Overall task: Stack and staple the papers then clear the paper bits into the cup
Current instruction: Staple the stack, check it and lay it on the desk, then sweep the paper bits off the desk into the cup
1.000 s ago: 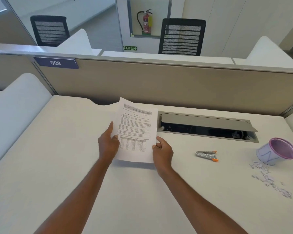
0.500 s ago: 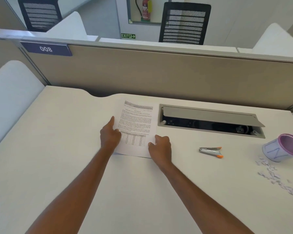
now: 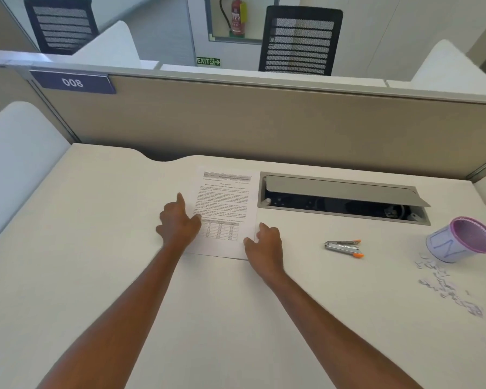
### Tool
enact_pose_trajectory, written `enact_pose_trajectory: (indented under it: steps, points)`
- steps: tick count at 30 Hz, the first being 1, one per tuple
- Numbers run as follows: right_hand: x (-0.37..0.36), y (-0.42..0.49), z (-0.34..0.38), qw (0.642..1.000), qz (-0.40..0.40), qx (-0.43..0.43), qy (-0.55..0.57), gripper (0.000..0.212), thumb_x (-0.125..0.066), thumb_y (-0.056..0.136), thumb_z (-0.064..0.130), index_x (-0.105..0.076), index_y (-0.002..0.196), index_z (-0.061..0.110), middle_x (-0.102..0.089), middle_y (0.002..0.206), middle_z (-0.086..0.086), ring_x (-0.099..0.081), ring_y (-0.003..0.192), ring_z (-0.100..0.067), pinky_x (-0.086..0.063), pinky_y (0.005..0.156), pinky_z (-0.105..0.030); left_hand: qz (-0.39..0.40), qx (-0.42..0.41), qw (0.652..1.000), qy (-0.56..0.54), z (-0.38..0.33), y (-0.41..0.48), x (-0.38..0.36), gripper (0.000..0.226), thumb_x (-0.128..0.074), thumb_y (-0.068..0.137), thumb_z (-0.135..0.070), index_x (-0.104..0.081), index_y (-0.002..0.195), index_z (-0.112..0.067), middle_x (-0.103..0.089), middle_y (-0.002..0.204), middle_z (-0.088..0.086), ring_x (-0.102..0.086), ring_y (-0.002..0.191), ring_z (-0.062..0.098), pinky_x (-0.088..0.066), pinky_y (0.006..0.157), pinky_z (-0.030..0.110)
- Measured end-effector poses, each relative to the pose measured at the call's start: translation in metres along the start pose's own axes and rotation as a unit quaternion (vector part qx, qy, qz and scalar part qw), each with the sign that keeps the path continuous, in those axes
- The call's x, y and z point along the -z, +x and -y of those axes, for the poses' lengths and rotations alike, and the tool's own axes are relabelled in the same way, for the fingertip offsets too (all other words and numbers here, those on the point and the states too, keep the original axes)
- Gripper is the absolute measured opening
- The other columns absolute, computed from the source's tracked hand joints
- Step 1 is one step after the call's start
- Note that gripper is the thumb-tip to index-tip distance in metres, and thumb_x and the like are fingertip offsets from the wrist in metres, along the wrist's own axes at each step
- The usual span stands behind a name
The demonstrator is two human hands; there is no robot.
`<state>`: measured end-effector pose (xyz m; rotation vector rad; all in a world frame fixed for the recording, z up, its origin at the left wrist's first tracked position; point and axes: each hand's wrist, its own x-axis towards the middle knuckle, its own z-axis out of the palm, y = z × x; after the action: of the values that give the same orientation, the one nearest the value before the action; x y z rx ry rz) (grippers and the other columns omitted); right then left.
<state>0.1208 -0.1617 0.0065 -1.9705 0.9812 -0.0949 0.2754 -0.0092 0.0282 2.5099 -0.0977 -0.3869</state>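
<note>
The printed papers lie flat on the white desk, squared into one stack. My left hand rests on the stack's left edge, thumb on the sheet and index finger pointing away. At the lower right corner of the stack, my right hand touches the edge with loosely curled fingers. A silver stapler with orange tips lies to the right of the papers. Farther right stands a white cup with a purple rim. White paper bits are scattered in front of it.
An open cable tray with a raised grey flap is set into the desk behind the stapler. A beige partition closes the back, and white side dividers flank the desk. Office chairs stand beyond the partition.
The papers were held tilted up off the desk a second ago; now they lie flat. Both hands have loosened their grip and rest at the stack's edges.
</note>
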Motion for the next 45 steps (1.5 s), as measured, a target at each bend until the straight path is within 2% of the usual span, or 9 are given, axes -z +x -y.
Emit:
enact_pose_trajectory:
  steps: [4, 8, 12, 21, 26, 30, 33, 42, 45]
  points:
    - [0.008, -0.005, -0.008, 0.999, 0.001, 0.001, 0.037, 0.062, -0.07, 0.093, 0.034, -0.05, 0.15, 0.019, -0.051, 0.14, -0.001, -0.056, 0.132, -0.023, -0.051, 0.111, -0.048, -0.017, -0.017, 1.0, 0.002, -0.005, -0.008, 0.0, 0.09, -0.074, 0.099, -0.044, -0.024, 0.171, -0.023, -0.036, 0.172, 0.008, -0.029, 0.16, 0.035, -0.031, 0.122, 0.064]
    - [0.025, -0.009, -0.004, 0.998, -0.001, 0.011, 0.056, 0.072, -0.072, 0.089, 0.044, -0.046, 0.153, 0.025, -0.049, 0.147, 0.002, -0.051, 0.139, -0.021, -0.048, 0.113, -0.051, -0.017, -0.061, 0.998, -0.031, -0.022, -0.022, -0.003, 0.072, -0.077, 0.095, -0.043, -0.043, 0.155, -0.025, -0.055, 0.155, 0.005, -0.044, 0.15, 0.036, -0.04, 0.113, 0.064]
    - [0.053, -0.01, 0.002, 0.998, -0.017, 0.029, 0.055, 0.078, -0.074, 0.09, 0.051, -0.042, 0.156, 0.026, -0.045, 0.155, 0.004, -0.045, 0.145, -0.02, -0.043, 0.118, -0.051, 0.0, -0.073, 0.997, -0.016, -0.048, -0.038, -0.01, 0.092, -0.074, 0.097, -0.053, -0.025, 0.169, -0.024, -0.023, 0.179, 0.011, -0.015, 0.167, 0.032, -0.025, 0.125, 0.066]
    - [0.148, -0.011, -0.013, 0.988, -0.113, 0.04, 0.097, 0.076, -0.076, 0.089, 0.052, -0.046, 0.155, 0.026, -0.048, 0.151, 0.002, -0.049, 0.14, -0.02, -0.047, 0.114, -0.052, 0.033, -0.16, 0.986, -0.028, -0.131, -0.091, -0.039, 0.098, -0.072, 0.097, -0.056, -0.018, 0.173, -0.024, -0.013, 0.182, 0.007, -0.008, 0.169, 0.028, -0.022, 0.126, 0.064]
    - [0.211, -0.017, -0.039, 0.98, -0.165, 0.034, 0.104, 0.073, -0.076, 0.09, 0.053, -0.048, 0.153, 0.025, -0.049, 0.146, 0.001, -0.051, 0.135, -0.02, -0.057, 0.095, -0.04, 0.051, -0.22, 0.973, -0.04, -0.178, -0.127, -0.066, 0.095, -0.074, 0.094, -0.054, -0.025, 0.17, -0.024, -0.025, 0.179, 0.005, -0.022, 0.165, 0.028, -0.03, 0.123, 0.063]
    - [0.26, -0.022, -0.065, 0.973, -0.209, 0.022, 0.101, 0.074, -0.076, 0.09, 0.052, -0.048, 0.153, 0.023, -0.051, 0.146, -0.003, -0.053, 0.134, -0.023, -0.049, 0.111, -0.052, 0.069, -0.251, 0.965, -0.042, -0.213, -0.156, -0.091, 0.096, -0.075, 0.095, -0.052, -0.024, 0.171, -0.022, -0.027, 0.179, 0.002, -0.023, 0.165, 0.027, -0.029, 0.127, 0.064]
    - [0.295, -0.029, -0.087, 0.964, -0.237, 0.01, 0.118, 0.072, -0.078, 0.09, 0.049, -0.051, 0.152, 0.024, -0.052, 0.148, -0.004, -0.054, 0.135, -0.022, -0.048, 0.113, -0.05, 0.101, -0.271, 0.956, -0.054, -0.242, -0.182, -0.112, 0.097, -0.074, 0.097, -0.052, -0.021, 0.172, -0.022, -0.023, 0.18, 0.003, -0.018, 0.167, 0.027, -0.026, 0.129, 0.064]
    - [0.375, -0.046, -0.154, 0.941, -0.31, -0.01, 0.133, 0.06, -0.083, 0.087, 0.045, -0.061, 0.14, 0.027, -0.056, 0.131, 0.0, -0.06, 0.119, -0.022, -0.055, 0.103, -0.039, 0.162, -0.328, 0.93, -0.039, -0.301, -0.239, -0.175, 0.098, -0.073, 0.095, -0.054, -0.02, 0.172, -0.026, -0.021, 0.18, -0.003, -0.017, 0.166, 0.024, -0.039, 0.122, 0.065]
    - [0.389, -0.052, -0.174, 0.937, -0.321, -0.02, 0.135, 0.063, -0.082, 0.089, 0.042, -0.057, 0.145, 0.029, -0.051, 0.132, 0.002, -0.057, 0.124, -0.02, -0.051, 0.1, -0.033, 0.18, -0.345, 0.921, -0.02, -0.313, -0.252, -0.196, 0.099, -0.074, 0.096, -0.052, -0.019, 0.173, -0.022, -0.019, 0.181, 0.001, -0.016, 0.167, 0.025, -0.03, 0.129, 0.061]
